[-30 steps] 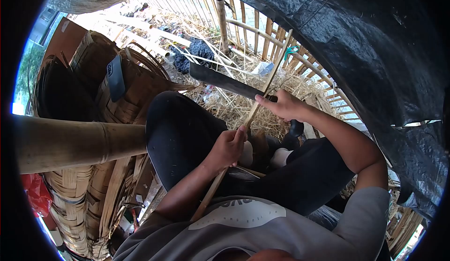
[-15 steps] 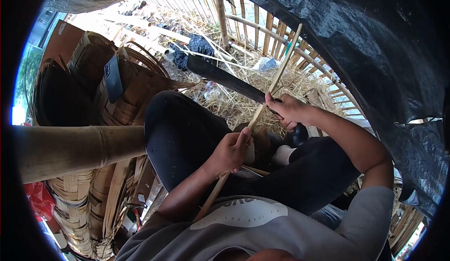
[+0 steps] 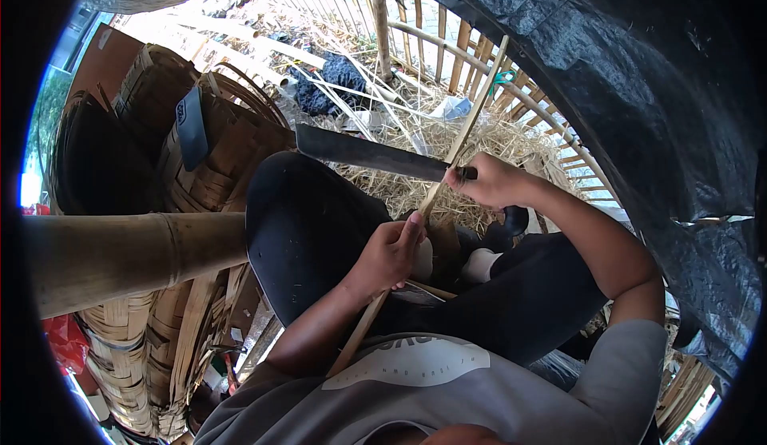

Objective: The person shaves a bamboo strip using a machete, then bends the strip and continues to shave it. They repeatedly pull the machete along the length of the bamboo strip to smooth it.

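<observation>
My left hand (image 3: 390, 258) is closed around a long, thin bamboo strip (image 3: 478, 109) that slants from my chest up to the right. In my right hand (image 3: 494, 181) is the handle of a machete (image 3: 371, 155), whose long dark blade points left. The blade crosses the strip close to the handle, above my left hand. My right thumb lies by the strip at this crossing. Whether the edge bites into the bamboo cannot be made out. Both hands are over my folded legs.
Woven bamboo baskets (image 3: 132, 365) stand at my left, with a thick bamboo pole (image 3: 136, 255) in front. A blue-grey phone-like object (image 3: 192, 129) rests on one basket. Shavings (image 3: 511, 145) cover the ground ahead. A slatted bamboo fence (image 3: 459, 53) and dark tarp (image 3: 639, 85) border the right.
The machete has swung so its tip is lower and further left, the blade lying flatter. My right hand has turned with it; my left hand stays nearly in place on the strip.
</observation>
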The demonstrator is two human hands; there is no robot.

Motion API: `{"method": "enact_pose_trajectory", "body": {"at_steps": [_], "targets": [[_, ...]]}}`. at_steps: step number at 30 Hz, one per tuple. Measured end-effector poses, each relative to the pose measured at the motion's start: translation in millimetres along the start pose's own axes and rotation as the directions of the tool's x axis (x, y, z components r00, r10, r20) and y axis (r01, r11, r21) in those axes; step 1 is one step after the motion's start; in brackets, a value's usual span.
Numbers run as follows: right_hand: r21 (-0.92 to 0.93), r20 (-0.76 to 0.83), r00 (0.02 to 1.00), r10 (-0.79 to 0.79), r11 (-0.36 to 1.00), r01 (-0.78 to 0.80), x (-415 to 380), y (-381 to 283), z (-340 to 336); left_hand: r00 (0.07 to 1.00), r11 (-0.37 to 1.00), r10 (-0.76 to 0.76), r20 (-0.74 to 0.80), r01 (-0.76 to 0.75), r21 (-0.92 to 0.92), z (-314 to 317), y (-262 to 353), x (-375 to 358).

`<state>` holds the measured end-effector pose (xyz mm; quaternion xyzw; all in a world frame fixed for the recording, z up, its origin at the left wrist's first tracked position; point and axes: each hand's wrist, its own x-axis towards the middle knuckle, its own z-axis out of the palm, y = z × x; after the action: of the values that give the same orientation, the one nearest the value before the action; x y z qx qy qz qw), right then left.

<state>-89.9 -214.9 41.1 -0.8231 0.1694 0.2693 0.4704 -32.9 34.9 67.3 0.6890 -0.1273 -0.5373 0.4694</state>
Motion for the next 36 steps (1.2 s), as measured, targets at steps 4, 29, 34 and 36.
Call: {"method": "enact_pose_trajectory", "body": {"at_steps": [4, 29, 34, 36], "targets": [[0.307, -0.027, 0.997, 0.076, 0.950, -0.064, -10, -8, 23, 1.000, 1.000, 0.002, 0.005, -0.001, -0.022, 1, 0, 1], [0.699, 0.357, 0.933, 0.048, 0.649, -0.301, -16, -1, 22, 1.000, 1.000, -0.013, -0.016, 0.013, 0.023, 12, 9, 11], [0.739, 0.457, 0.882, -0.111, 0.599, -0.307, -11, 19, 20, 1.000, 1.000, -0.003, 0.001, 0.003, 0.008, 15, 5, 13], [0.717, 0.351, 0.936, -0.039, 0.654, -0.241, -9, 16, 21, 0.999, 0.998, 0.044, -0.020, -0.043, 0.037, 12, 1, 19]]}}
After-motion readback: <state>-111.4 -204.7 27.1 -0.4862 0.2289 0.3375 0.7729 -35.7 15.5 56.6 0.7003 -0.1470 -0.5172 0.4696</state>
